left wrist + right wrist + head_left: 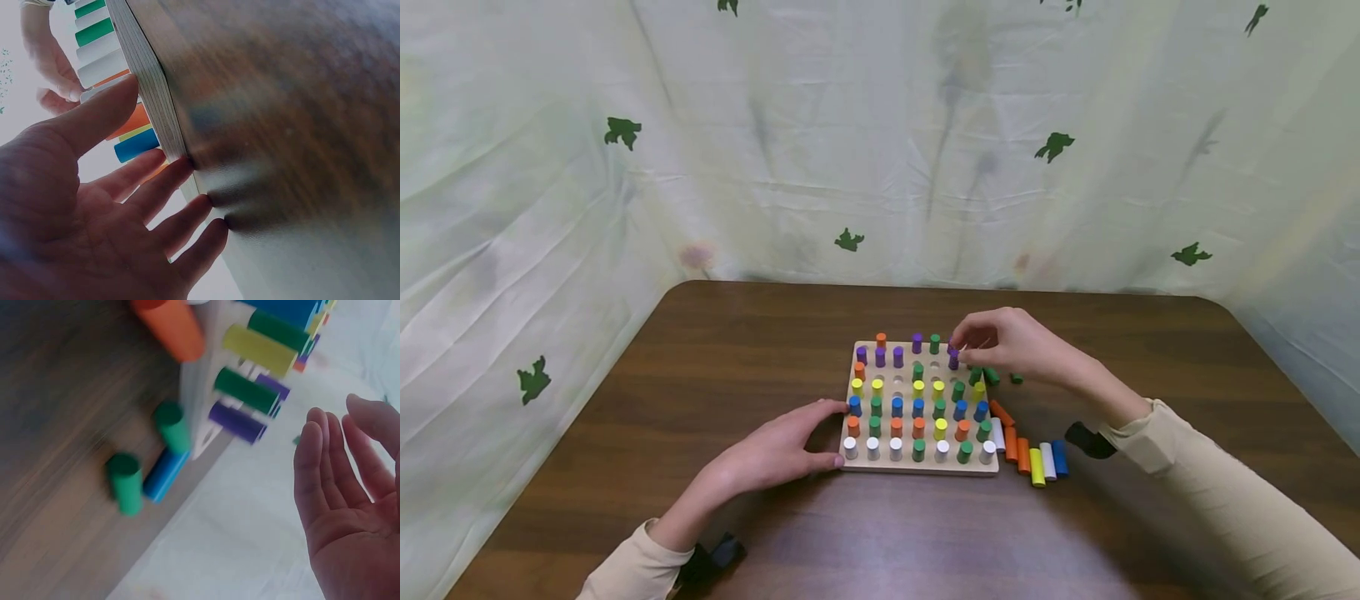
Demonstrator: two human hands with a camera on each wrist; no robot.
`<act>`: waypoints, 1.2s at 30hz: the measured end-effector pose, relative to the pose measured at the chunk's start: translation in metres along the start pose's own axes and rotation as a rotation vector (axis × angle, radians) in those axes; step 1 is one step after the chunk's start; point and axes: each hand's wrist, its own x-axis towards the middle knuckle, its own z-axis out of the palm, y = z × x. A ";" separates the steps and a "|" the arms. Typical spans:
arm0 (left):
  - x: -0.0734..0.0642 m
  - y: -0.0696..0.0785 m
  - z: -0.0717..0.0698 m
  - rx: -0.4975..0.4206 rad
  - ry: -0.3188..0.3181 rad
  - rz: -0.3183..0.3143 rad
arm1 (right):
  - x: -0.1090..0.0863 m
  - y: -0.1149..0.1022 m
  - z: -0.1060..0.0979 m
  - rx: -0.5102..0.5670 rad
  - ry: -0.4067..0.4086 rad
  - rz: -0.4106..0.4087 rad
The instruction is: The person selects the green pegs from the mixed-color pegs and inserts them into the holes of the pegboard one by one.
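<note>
A light wooden pegboard (925, 468) lies on the table, with rows of colored pegs standing in its holes. My left hand (782, 446) rests at its left side, thumb by the front corner and fingertips along the edge. In the left wrist view the fingers of that hand (156, 219) are fairly straight. Over the board's back right part is my right hand (1011, 342), near a purple peg (953, 360). Seen from the right wrist, this hand (344, 506) has loosely bent fingers and nothing between them, apart from the nearest purple peg (236, 423).
Right of the board lie loose pegs: orange (1023, 457), yellow (1037, 468), white (1048, 461) and blue (1059, 458). Green pegs (1017, 378) lie farther back, with a blue peg (165, 475) beside them. A pale curtain (895, 167) hangs behind the table (737, 333).
</note>
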 end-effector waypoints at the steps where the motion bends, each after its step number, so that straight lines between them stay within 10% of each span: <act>1: 0.000 0.000 0.000 -0.002 -0.001 -0.001 | -0.003 0.002 -0.002 -0.005 0.009 0.011; 18: -0.001 0.001 0.000 -0.004 -0.002 -0.014 | -0.036 0.049 -0.016 -0.040 0.064 0.148; 36: 0.000 0.000 0.001 -0.006 -0.001 -0.005 | -0.027 0.084 -0.011 -0.087 0.025 0.221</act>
